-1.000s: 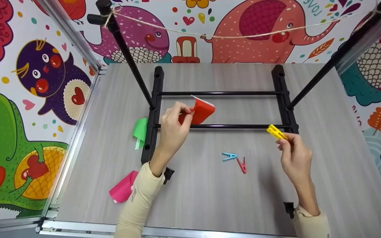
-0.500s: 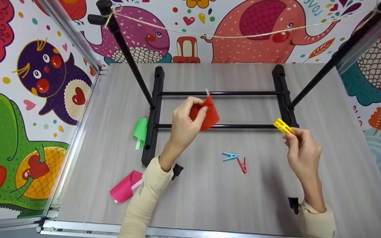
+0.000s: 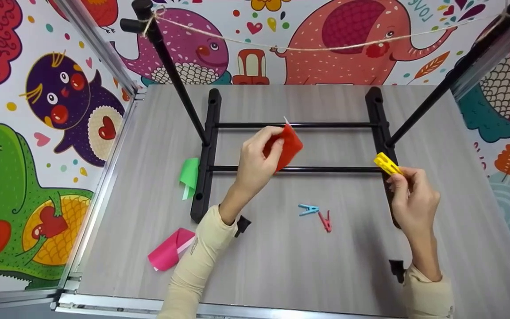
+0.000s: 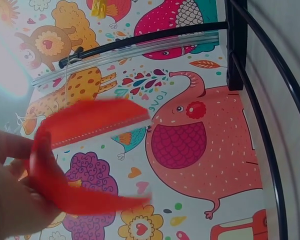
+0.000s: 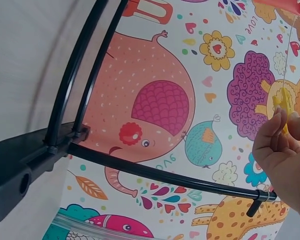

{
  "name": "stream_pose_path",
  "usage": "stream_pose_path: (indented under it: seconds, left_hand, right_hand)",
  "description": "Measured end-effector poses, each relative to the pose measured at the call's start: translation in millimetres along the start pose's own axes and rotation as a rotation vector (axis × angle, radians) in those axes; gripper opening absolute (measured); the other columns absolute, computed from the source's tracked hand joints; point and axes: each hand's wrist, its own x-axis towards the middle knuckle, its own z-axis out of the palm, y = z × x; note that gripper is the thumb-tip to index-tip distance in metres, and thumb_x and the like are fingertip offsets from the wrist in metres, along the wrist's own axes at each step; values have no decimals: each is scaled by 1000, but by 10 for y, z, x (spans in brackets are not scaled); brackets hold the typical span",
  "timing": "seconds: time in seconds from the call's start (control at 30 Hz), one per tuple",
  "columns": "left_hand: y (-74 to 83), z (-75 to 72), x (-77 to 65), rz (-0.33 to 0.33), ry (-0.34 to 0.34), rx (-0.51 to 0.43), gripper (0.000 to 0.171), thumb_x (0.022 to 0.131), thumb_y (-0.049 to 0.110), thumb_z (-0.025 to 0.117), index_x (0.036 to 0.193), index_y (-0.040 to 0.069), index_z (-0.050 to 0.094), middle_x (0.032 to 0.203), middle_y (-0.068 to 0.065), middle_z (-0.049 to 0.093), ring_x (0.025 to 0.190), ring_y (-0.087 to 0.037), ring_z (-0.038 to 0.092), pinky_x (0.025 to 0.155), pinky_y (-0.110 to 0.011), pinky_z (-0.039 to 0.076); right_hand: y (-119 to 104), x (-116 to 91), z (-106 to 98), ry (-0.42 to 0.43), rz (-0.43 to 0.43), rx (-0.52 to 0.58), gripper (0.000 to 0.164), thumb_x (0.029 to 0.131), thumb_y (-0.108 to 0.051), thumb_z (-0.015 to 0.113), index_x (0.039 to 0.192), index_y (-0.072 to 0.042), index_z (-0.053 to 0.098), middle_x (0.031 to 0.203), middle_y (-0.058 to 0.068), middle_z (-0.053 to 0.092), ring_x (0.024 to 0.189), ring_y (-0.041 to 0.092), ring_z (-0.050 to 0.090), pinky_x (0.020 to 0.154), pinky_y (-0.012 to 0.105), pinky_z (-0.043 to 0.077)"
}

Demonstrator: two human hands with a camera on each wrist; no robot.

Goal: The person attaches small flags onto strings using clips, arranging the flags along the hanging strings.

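My left hand (image 3: 257,157) pinches a folded red cloth piece (image 3: 291,146) above the black rack's crossbars. In the left wrist view the red cloth (image 4: 95,122) curves open, with a pale strip along one edge. Between thumb and fingers, my right hand (image 3: 415,199) holds a yellow clothespin (image 3: 387,164) near the rack's right foot. That yellow clothespin (image 5: 286,105) points upward in the right wrist view. A blue clothespin (image 3: 309,209) and a red clothespin (image 3: 325,221) lie on the table between the hands.
A twine line (image 3: 308,48) hangs between two black posts (image 3: 177,84) of the rack. Left of the rack lie a green cloth piece (image 3: 189,176) and a pink cloth piece (image 3: 170,250). Lower black crossbars (image 3: 326,169) span the table (image 3: 281,266). Printed walls (image 3: 255,26) enclose it.
Carrying the red cloth, my left hand has moved right and slightly away from me, and the cloth has turned. My right hand has shifted right and a little farther out with the yellow clothespin.
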Motion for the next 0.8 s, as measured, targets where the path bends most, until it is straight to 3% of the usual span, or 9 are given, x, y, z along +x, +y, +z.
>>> stream_pose_path:
  seconds: [0.13, 0.23, 0.37, 0.6, 0.8]
  left_hand:
    - [54, 33, 34, -29, -12, -26, 6, 97, 1, 68, 99, -4, 68, 95, -16, 72, 81, -26, 67, 71, -32, 58]
    - [80, 61, 48, -40, -31, -52, 13, 96, 6, 73, 99, -4, 66, 95, -17, 73, 81, -26, 68, 71, -31, 60]
    - [96, 95, 58, -40, -49, -58, 12, 98, 5, 70, 101, -4, 62, 95, -17, 73, 81, -26, 71, 72, -31, 61]
    - [113, 134, 87, -24, -9, -6, 10, 98, 1, 67, 107, -5, 66, 99, -17, 75, 84, -27, 73, 77, -30, 61]
    - [125, 176, 100, -47, -3, 7, 7, 96, 0, 68, 101, -4, 68, 98, -16, 74, 87, -27, 71, 79, -28, 59]
  right_hand:
    - [-19, 54, -2, 4, -8, 18, 11, 91, 18, 65, 101, 20, 60, 79, 24, 68, 78, -15, 55, 74, 5, 45]
    - [-33, 95, -11, 1, -10, 12, 11, 92, 18, 65, 102, 20, 60, 80, 25, 68, 79, -15, 55, 74, 5, 45]
    - [-51, 149, -36, 1, -8, -2, 11, 93, 17, 64, 103, 20, 59, 82, 27, 68, 80, -15, 54, 76, 5, 45]
    - [-26, 264, -57, 17, -35, -5, 11, 92, 18, 65, 101, 20, 60, 81, 27, 67, 79, -16, 54, 76, 5, 44]
    - [20, 352, -72, 31, -41, -16, 9, 93, 17, 64, 100, 20, 60, 79, 29, 67, 76, -17, 52, 74, 4, 43]
